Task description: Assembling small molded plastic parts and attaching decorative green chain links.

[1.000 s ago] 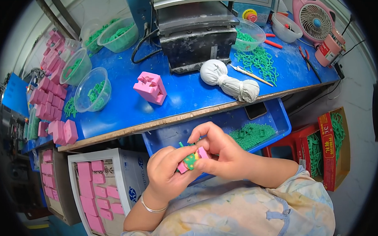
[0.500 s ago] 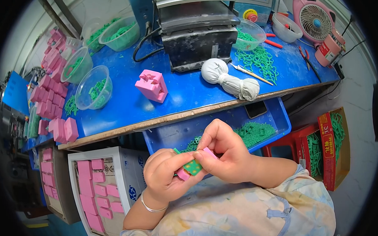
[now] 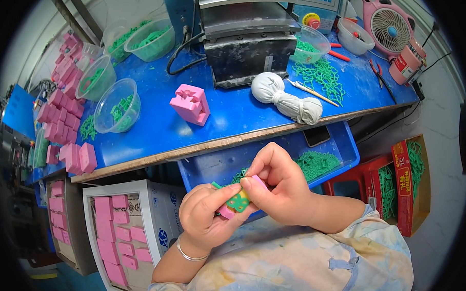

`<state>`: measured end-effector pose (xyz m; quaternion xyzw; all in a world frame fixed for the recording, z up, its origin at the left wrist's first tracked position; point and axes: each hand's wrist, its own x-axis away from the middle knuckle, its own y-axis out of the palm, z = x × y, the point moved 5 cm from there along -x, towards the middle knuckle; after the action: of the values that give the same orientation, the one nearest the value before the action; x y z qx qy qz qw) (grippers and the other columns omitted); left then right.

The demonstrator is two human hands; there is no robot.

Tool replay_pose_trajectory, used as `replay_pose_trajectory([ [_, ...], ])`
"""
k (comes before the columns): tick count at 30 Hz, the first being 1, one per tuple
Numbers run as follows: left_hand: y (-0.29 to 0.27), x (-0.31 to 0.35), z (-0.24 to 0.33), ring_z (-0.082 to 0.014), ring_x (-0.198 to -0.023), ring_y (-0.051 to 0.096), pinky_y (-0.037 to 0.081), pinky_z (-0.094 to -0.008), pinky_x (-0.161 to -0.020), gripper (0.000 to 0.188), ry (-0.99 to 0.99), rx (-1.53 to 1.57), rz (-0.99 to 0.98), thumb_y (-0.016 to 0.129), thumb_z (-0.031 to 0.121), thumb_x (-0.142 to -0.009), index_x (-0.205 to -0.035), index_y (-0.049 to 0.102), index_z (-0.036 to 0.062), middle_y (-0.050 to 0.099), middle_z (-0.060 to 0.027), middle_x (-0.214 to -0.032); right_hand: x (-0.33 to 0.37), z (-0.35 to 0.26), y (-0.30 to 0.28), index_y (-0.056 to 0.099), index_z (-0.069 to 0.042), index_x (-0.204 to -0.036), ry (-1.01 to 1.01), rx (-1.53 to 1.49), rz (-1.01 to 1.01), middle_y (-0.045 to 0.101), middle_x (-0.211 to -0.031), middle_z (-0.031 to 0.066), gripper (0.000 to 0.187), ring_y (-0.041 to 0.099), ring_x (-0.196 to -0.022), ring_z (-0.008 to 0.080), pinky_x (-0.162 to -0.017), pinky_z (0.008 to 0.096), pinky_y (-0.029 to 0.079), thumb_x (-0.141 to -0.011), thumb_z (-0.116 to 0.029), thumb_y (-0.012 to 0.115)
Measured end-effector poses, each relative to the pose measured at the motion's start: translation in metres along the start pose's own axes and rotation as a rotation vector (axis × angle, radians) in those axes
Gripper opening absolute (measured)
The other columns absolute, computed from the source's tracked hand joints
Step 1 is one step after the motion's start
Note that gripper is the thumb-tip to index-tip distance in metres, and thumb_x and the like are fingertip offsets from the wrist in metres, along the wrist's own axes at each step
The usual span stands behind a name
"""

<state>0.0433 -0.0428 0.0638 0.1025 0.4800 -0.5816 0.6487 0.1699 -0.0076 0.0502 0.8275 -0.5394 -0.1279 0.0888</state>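
Observation:
Close in front of my body, above the drawer, both hands meet around a small pink mould (image 3: 226,212). A thin green openwork piece (image 3: 238,202) lies on the mould, with some yellow showing beside it. My left hand (image 3: 207,210) is closed around the mould from the left, its thumb along the near side. My right hand (image 3: 283,192) pinches at the right end with thumb and bent forefinger, where another pink part (image 3: 260,182) sticks out. My fingers hide much of the mould, and I cannot tell whether the pink parts are joined.
A blue drawer (image 3: 349,154) with green pieces stands beyond my hands. On the blue table (image 3: 155,127) are a notched pink mould (image 3: 190,106), a white cloth bundle (image 3: 288,100), a pointed tool (image 3: 316,93) and a black machine (image 3: 250,57). A box of pink moulds (image 3: 150,220) stands left.
My right thumb has shifted slightly up and away from the green piece. More of its openwork and the yellow next to it now shows. Both hands keep hold; the view has shifted slightly.

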Motion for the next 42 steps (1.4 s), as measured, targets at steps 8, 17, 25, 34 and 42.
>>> replay_pose_trajectory([
  [8, -0.003, 0.004, -0.001, -0.0148, -0.053, 0.047, 0.036, -0.0259, -0.049, 0.046, 0.048, -0.047, 0.006, 0.083, 0.020, -0.060, -0.097, 0.058, 0.0063, 0.062, -0.0036, -0.075, -0.001, 0.003, -0.002, 0.040, -0.002, -0.090, -0.063, 0.093, 0.028, 0.050, -0.067, 0.0004, 0.016, 0.047, -0.058, 0.0013, -0.048, 0.0176, 0.036, -0.085, -0.003, 0.056],
  [17, -0.023, 0.012, -0.005, -0.0171, -0.053, 0.051, 0.042, -0.0265, -0.049, 0.049, 0.010, -0.055, 0.134, 0.084, 0.019, -0.058, -0.097, 0.058, 0.0036, 0.055, -0.0031, -0.068, -0.013, -0.014, -0.028, 0.037, -0.004, -0.094, -0.398, 0.042, 0.259, 0.050, -0.078, 0.0049, 0.011, 0.053, -0.065, 0.0072, -0.056, 0.0182, 0.042, -0.090, -0.003, 0.047],
  [25, -0.011, 0.033, -0.051, -0.0106, -0.053, 0.043, 0.035, -0.0231, -0.048, 0.035, -0.869, 0.780, 0.184, 0.062, 0.025, -0.085, -0.104, 0.054, -0.0033, 0.049, -0.0033, -0.071, -0.051, -0.011, -0.045, 0.044, -0.005, -0.092, -0.482, 1.292, 0.347, 0.056, -0.057, 0.0075, 0.020, 0.059, -0.052, 0.0229, -0.049, 0.0313, 0.046, -0.085, -0.019, 0.058],
  [34, 0.007, 0.041, -0.041, -0.0114, -0.052, 0.041, 0.033, -0.0240, -0.048, 0.043, -1.264, 1.386, -0.026, 0.043, 0.014, -0.087, -0.122, 0.042, -0.0096, 0.051, -0.0047, -0.073, -0.066, -0.013, -0.044, 0.053, -0.003, -0.098, -0.225, 1.638, 0.313, 0.057, -0.054, 0.0100, 0.037, 0.058, -0.048, 0.0286, -0.044, 0.0366, 0.045, -0.082, -0.035, 0.060],
  [42, 0.008, 0.041, -0.035, -0.0075, -0.058, 0.040, 0.032, -0.0204, -0.051, 0.025, -1.135, 1.057, -0.274, 0.040, 0.016, -0.094, -0.105, 0.052, -0.0027, 0.047, -0.0011, -0.070, -0.021, -0.015, -0.001, 0.055, -0.006, -0.107, -0.358, 0.731, -0.345, 0.055, -0.092, 0.0105, 0.047, 0.057, -0.075, 0.0231, -0.062, 0.0330, 0.048, -0.068, -0.025, 0.074],
])
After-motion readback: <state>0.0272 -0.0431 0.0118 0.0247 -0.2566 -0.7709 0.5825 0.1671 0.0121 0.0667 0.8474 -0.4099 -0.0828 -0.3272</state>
